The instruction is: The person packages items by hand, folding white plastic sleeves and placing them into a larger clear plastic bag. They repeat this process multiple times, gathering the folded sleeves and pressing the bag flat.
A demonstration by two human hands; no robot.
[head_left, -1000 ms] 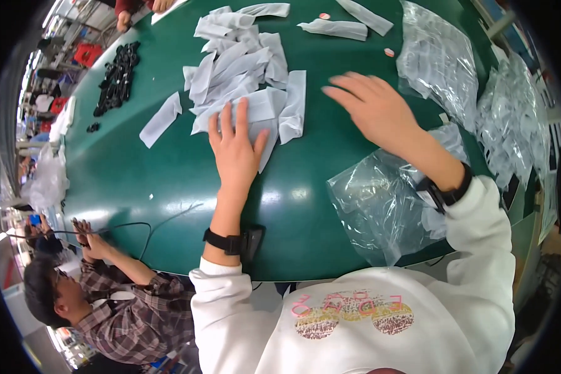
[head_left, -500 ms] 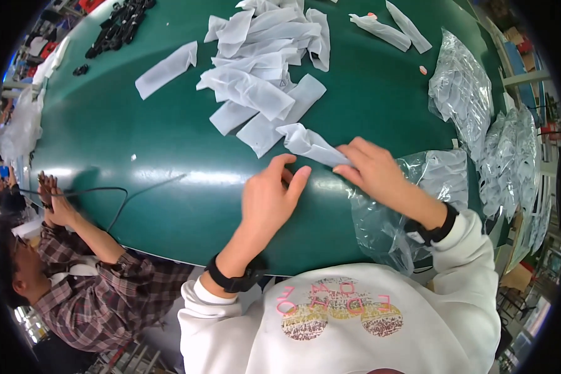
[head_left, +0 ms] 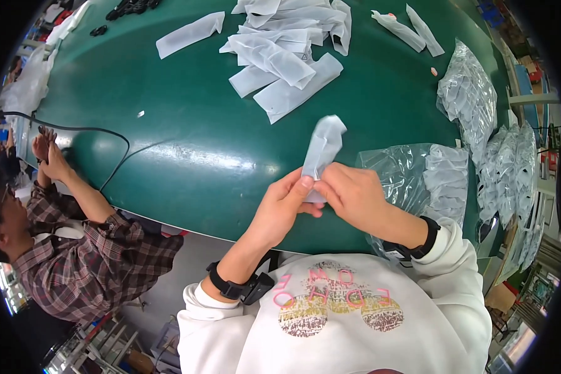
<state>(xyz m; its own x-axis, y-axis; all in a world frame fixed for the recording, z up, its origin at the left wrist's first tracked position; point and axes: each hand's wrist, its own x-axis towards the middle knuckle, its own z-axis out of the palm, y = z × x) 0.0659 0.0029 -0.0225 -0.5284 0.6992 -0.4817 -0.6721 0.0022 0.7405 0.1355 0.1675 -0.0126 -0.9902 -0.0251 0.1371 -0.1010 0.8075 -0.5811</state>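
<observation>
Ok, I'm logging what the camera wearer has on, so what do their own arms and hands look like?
The left hand and right hand are ungloved. Loose, wrinkled white sleeves end short of the wrists. Each wrist wears a black strap; the left one carries a black boxy device.

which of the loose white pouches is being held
The white pouch gripped by the left hand and right hand; the other loose pouches lie on the green table.
</observation>
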